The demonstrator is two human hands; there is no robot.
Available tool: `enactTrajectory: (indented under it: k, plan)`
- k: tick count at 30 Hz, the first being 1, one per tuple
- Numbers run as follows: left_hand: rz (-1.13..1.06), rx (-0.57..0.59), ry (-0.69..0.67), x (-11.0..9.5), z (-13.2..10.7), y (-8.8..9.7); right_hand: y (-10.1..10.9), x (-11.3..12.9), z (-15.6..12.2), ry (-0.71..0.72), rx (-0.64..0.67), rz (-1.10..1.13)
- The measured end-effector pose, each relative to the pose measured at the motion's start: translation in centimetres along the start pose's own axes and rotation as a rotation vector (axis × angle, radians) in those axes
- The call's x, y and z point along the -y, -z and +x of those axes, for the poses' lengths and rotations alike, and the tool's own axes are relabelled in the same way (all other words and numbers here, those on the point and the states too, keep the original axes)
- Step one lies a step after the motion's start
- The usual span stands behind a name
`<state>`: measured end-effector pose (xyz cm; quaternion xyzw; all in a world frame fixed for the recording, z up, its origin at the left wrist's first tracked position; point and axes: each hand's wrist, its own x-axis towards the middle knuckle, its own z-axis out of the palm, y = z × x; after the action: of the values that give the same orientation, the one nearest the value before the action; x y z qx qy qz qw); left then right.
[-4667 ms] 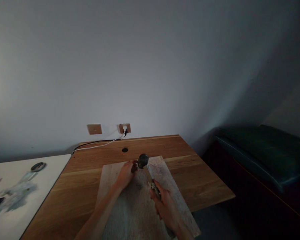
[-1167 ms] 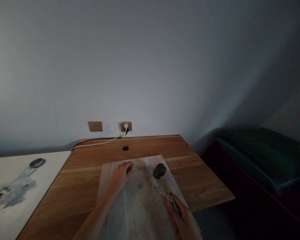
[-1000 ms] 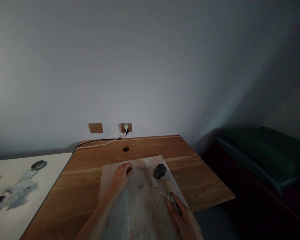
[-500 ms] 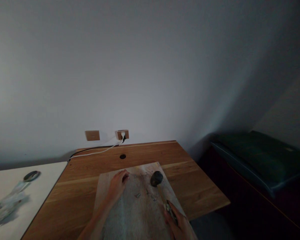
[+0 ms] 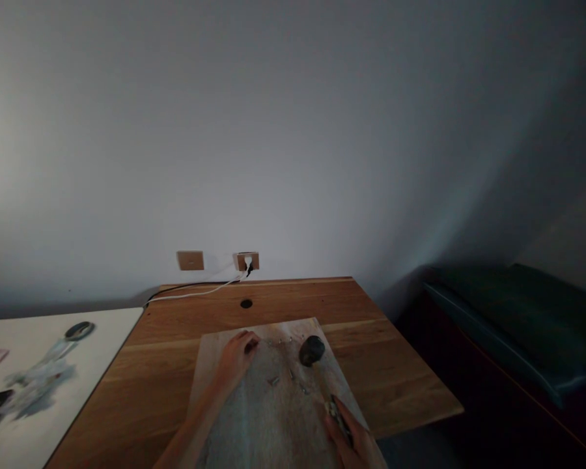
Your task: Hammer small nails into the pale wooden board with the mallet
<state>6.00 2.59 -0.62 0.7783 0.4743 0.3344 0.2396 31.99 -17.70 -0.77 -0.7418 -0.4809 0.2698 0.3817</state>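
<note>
A pale worn board (image 5: 254,423) lies on a brown wooden desk (image 5: 371,371). My left hand (image 5: 234,360) rests on the board near its far edge, its fingers curled and pressed down, and whatever is under them is hidden. My right hand (image 5: 349,440) grips the handle of a hammer (image 5: 317,368) at the lower right. The dark hammer head lies on the board's far right part. Several small nails (image 5: 283,376) lie loose between the two hands, and a few more stand in a row near the far edge.
A white cable (image 5: 195,293) runs from a wall socket (image 5: 247,260) across the desk's back edge, beside a round hole (image 5: 246,303). A white table with a clear bag and small objects (image 5: 39,378) stands on the left. A dark cushioned bench (image 5: 517,326) is on the right.
The hammer, raised over my left hand's fingers 4.7 s ago, now lies with its head on the board to the right. My left hand has stayed put. The view has shifted slightly.
</note>
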Motion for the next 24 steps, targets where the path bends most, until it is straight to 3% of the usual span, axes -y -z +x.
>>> enactTrajectory:
  k: [5, 12, 19, 24]
  plan:
    - [-0.004, 0.0, -0.041, 0.2, -0.1, -0.1, 0.3, 0.6, -0.3, 0.01, -0.013, 0.012]
    - [0.008, 0.0, -0.008, 0.1, -0.1, -0.1, 0.1, 1.4, -0.8, -0.079, 0.043, -0.033]
    - [-0.019, 0.025, -0.015, 0.1, 0.1, 0.0, 0.6, 2.5, -0.6, -0.038, 0.103, -0.032]
    - [-0.029, 0.025, -0.016, 0.2, 0.1, -0.2, -0.3, 3.8, -0.1, 0.0, 0.185, 0.033]
